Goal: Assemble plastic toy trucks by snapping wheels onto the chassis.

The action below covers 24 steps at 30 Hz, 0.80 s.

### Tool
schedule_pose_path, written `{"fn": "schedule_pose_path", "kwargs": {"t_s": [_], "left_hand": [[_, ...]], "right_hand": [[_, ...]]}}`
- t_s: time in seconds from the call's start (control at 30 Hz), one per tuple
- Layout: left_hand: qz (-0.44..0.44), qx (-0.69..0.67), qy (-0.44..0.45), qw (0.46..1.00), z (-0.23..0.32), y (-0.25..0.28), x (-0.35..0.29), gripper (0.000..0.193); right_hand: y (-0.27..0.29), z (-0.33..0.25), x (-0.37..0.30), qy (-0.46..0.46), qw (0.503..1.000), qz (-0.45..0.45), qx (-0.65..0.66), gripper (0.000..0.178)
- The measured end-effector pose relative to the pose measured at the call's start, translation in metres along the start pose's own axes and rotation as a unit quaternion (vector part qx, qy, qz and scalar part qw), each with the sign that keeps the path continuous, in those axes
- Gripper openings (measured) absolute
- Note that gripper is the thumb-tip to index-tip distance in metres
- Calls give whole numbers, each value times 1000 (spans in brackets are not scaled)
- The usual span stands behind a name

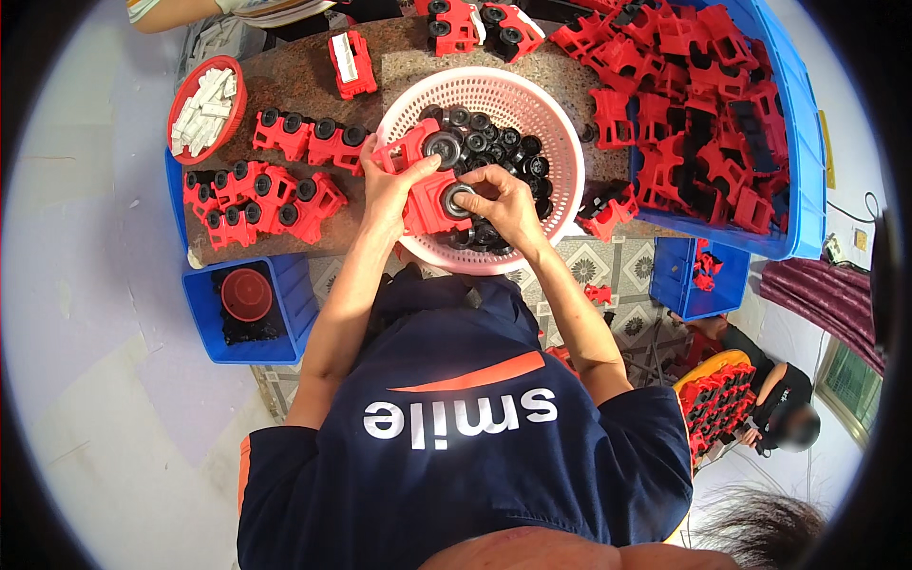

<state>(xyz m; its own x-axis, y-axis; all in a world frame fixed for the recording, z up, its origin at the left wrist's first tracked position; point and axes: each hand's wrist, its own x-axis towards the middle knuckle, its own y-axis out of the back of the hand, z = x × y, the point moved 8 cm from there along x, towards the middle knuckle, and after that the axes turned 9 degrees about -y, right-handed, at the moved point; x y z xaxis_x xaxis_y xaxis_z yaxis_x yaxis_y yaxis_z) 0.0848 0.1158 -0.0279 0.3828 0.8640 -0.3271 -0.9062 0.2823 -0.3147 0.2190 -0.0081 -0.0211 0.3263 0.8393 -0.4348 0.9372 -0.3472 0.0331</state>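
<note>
Grip: left hand (385, 195) is clamped on a red toy vehicle body (420, 211), thumb across its face toward the upper black wheel (442, 148). Right hand (510, 207) is closed at the same piece's lower end, thumb pressing on the lower black wheel (458, 199); fingertips behind cannot be made out. The piece is held up over the near-left part of a pale pink perforated basket (558, 114).

Progress, judged from layout: both wheels on the facing side are at their places – whether the lower one is fully seated cannot be told, and the far side is hidden.

Just beneath the grip: many loose black wheels (508, 152) in the basket, so stock is ample.

Left of the grip: a cluster of red vehicles with wheels (271, 195) on the stone-topped table (294, 71) – these look done as far as wheels go. Beyond them, a red basket (241, 95) of white pieces (202, 119). Farther ahead of the grip, a red vehicle with a white strip (352, 65).

Right of the grip: a big blue crate (807, 161) heaped with red bodies (655, 71), mostly without visible wheels; much appears left to do.
</note>
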Motion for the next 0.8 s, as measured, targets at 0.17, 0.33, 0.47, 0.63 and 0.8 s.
{"fn": "schedule_pose_path", "kwargs": {"t_s": [0.17,0.33,0.47,0.63,0.8], "left_hand": [[-84,-93,48,991,-10,-10,-3,111],[-189,45,52,980,-5,-24,-53,112],[-198,36,-2,980,-10,-25,-55,104],[-221,17,-85,971,6,-21,-68,96],[-224,-244,287,899,-44,56,-75,95]], "right_hand": [[-22,17,-2,-105,964,-105,220,86],[-27,9,-7,-71,980,-87,165,85],[-24,13,-12,-43,978,-108,173,87],[-22,-6,-24,54,983,-110,137,90],[-57,-60,-73,408,840,-146,-326,83]]}}
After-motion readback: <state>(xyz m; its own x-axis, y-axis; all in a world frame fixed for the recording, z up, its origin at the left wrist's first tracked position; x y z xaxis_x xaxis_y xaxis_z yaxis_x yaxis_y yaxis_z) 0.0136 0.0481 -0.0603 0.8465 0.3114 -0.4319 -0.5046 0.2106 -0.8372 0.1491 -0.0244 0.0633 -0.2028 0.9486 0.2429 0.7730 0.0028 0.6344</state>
